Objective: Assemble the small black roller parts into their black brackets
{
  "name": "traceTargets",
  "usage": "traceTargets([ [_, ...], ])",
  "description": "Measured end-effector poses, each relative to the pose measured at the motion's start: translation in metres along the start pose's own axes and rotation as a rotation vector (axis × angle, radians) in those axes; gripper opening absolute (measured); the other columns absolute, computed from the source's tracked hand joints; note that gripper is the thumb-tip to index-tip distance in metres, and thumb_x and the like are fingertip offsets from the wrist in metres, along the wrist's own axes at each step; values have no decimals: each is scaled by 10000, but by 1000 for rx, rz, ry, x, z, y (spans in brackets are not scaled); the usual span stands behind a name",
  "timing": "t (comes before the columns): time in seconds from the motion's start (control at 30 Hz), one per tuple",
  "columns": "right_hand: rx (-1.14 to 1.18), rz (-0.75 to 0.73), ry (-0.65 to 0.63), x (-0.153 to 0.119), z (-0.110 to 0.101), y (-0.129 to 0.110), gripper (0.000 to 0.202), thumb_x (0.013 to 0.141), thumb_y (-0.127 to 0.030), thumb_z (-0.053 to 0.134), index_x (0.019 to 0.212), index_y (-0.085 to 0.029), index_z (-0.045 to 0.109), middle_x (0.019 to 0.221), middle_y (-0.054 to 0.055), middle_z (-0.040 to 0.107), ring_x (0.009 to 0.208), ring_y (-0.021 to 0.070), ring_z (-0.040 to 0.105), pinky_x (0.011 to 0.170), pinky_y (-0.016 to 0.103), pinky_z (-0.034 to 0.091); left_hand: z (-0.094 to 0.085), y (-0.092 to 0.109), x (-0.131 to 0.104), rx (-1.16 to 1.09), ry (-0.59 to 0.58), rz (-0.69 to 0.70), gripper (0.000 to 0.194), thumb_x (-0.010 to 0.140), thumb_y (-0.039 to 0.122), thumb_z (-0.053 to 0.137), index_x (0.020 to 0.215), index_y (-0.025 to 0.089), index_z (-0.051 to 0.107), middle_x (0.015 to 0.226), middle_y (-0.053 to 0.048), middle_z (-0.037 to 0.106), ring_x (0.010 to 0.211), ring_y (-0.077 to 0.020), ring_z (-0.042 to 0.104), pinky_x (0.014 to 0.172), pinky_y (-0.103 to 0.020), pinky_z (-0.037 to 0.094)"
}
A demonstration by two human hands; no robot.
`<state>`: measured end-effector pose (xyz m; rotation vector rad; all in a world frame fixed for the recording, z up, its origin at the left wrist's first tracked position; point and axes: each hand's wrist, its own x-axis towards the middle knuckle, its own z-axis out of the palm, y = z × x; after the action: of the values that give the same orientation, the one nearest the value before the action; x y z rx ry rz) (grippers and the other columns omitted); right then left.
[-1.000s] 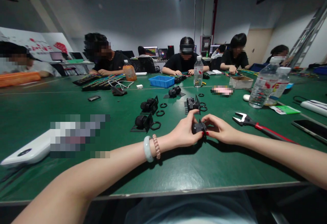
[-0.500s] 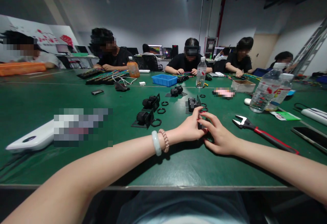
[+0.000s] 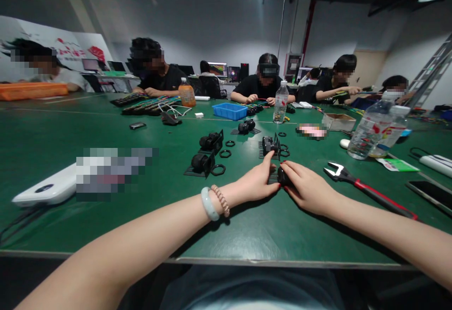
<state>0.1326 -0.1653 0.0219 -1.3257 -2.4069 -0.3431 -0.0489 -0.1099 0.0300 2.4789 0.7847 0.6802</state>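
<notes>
Between my two hands, low over the green table, is a small black part with a rounded body (image 3: 283, 176); a flat slotted piece shows beside it. The fingers of my right hand (image 3: 312, 188) are closed round the rounded end. My left hand (image 3: 258, 181) grips the part's other side, its fingers partly hidden. Just beyond stands a similar black part on a slotted plate (image 3: 269, 146), with black rings (image 3: 284, 150) by it. To the left are more such black parts (image 3: 202, 163) (image 3: 211, 141) and loose black hex rings (image 3: 218, 169).
Red-handled pliers (image 3: 356, 183) lie to the right, near plastic bottles (image 3: 367, 128) and a phone (image 3: 429, 194). A white power bank (image 3: 49, 187) lies left. Farther back are a blue tray (image 3: 230, 111), an orange drink bottle (image 3: 186, 94) and several people handling wires across the table.
My right fingers, spread and touching the left hand's before, have closed round the black part, which shows more now. My left hand has turned slightly and lowered. The view has shifted a little.
</notes>
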Motion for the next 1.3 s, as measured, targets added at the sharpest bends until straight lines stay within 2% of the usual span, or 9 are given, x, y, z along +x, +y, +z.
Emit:
traceTargets([
  [0.27,-164,101,-20,0,5,26,522,760,-196,447,1263,-121,325,1286,144,396,1204,311,308,914,447,383,-2,-1,-2,217,-52,-7,835,751,310,520,1346,136,-40,1190,-162,509,1062,-259,520,848,-348,422],
  [0.37,-218,160,-6,1,8,40,516,756,-186,454,1254,-115,337,1300,163,365,1189,343,299,903,476,368,-1,-1,-3,240,-74,-24,848,766,343,502,1344,130,-80,1203,-164,501,1080,-259,508,853,-342,414],
  [0.5,-260,249,-1,3,14,58,481,774,-188,432,1240,-102,352,1233,194,410,1115,358,348,865,491,378,-2,0,-4,243,-94,-31,838,775,345,494,1344,134,-83,1192,-155,509,1075,-252,511,842,-327,412],
  [0.7,-350,341,-22,5,19,83,452,814,-153,350,1261,-86,341,1247,199,410,1140,374,320,839,490,385,-3,2,-5,237,-97,-22,816,778,330,492,1344,141,-66,1179,-141,516,1064,-243,516,846,-326,407],
  [0.87,-378,312,11,7,11,71,438,814,-175,376,1244,-92,375,1268,190,407,1162,366,320,873,478,351,-3,2,-4,230,-99,-20,819,775,327,499,1346,142,-58,1187,-143,507,1076,-244,506,865,-337,402],
  [1.0,-260,175,-92,8,9,44,329,854,-269,343,1106,-132,505,1084,149,564,1023,283,491,854,400,386,-3,1,-4,227,-105,-7,810,779,326,491,1347,140,-56,1192,-147,504,1083,-244,500,877,-345,397],
  [1.07,-201,191,-125,7,12,37,353,870,-318,314,1083,-122,516,1068,150,577,1008,261,520,842,363,405,-3,1,-4,225,-107,-3,801,778,328,490,1348,148,-43,1193,-144,503,1090,-243,494,874,-342,399],
  [1.17,-129,261,-186,6,17,42,393,884,-352,274,1081,-112,515,1071,151,586,1014,244,538,834,334,417,-2,0,-4,226,-106,-3,797,778,331,488,1349,152,-39,1195,-141,501,1091,-241,493,874,-338,397],
  [1.3,-86,338,-236,9,23,63,429,883,-388,264,1074,-101,519,1111,163,570,1071,247,509,869,328,393,-2,0,-4,223,-110,-5,822,778,337,488,1347,143,-73,1183,-142,507,1080,-241,500,862,-331,401],
])
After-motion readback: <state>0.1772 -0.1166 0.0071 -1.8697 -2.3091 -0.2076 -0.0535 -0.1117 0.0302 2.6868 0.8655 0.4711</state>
